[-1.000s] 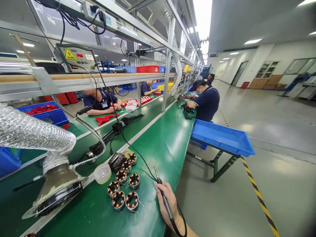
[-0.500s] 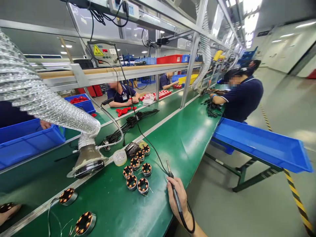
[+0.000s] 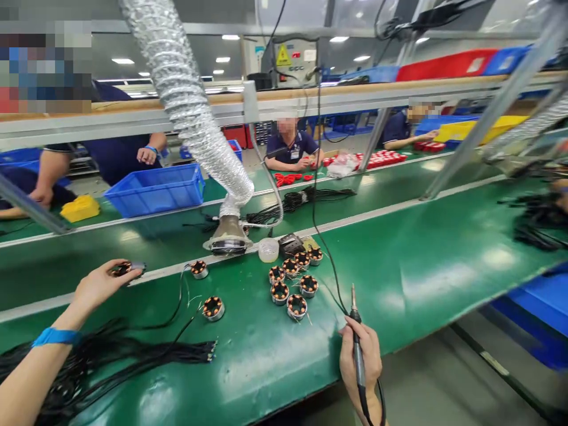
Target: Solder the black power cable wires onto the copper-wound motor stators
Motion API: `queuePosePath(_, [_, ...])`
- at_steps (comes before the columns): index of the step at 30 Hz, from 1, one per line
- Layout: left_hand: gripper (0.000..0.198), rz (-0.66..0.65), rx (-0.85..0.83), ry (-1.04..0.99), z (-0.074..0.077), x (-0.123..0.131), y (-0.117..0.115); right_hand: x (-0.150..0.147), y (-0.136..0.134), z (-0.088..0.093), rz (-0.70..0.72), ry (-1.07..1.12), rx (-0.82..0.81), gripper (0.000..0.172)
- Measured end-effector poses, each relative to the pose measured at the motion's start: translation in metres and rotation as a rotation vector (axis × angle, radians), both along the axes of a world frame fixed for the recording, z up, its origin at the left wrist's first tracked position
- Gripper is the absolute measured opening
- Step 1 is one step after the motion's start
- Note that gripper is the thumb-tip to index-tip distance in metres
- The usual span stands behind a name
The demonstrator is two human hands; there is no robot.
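Partly hidden: stator [image 3: 125, 268] pinched by left fingers [image 3: 126, 278], soldering iron [image 3: 359, 355] by right fingers [image 3: 371, 345].

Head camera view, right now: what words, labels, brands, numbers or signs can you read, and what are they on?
No words or numbers are readable.
Yellow warning triangle on the control box: dark symbol, lettering too blurred.
Red display beside it: digits too blurred.
White label on the same box: too small.
Chest badge on a seated worker: too small.
Soldering iron: no lettering visible.
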State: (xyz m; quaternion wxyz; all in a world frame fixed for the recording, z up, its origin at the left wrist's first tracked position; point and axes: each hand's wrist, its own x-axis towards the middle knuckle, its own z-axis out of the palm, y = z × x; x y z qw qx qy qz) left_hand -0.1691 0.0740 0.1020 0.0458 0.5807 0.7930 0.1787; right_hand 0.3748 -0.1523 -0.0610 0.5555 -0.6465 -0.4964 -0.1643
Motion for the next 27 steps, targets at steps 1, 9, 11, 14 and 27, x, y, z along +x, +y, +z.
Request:
queuePosePath(1, [0.059,-0.010,-0.031,-0.023,0.004,0.004,-0.012,0.000,0.000,0.000,-0.002,-0.005,-0.003,0.018])
queuePosePath(9, [0.061,-0.407,-0.064,-0.251,0.029,0.088,-0.122,0.000,0.005,-0.002,0.013,-0.005,0.014,0.019])
queuePosePath(11, [0.053,-0.542,-0.076,-0.240,0.031,0.120,-0.141,-0.001,0.006,0.000,0.003,-0.005,0.011,0.021])
queuePosePath(14, [0.046,-0.772,-0.074,-0.219,0.021,0.170,-0.159,-0.003,0.007,0.003,-0.001,-0.015,0.003,0.024])
queuePosePath(27, [0.067,-1.094,-0.009,0.040,-0.054,0.296,-0.153,-0.003,0.009,0.006,-0.007,-0.017,0.017,0.032])
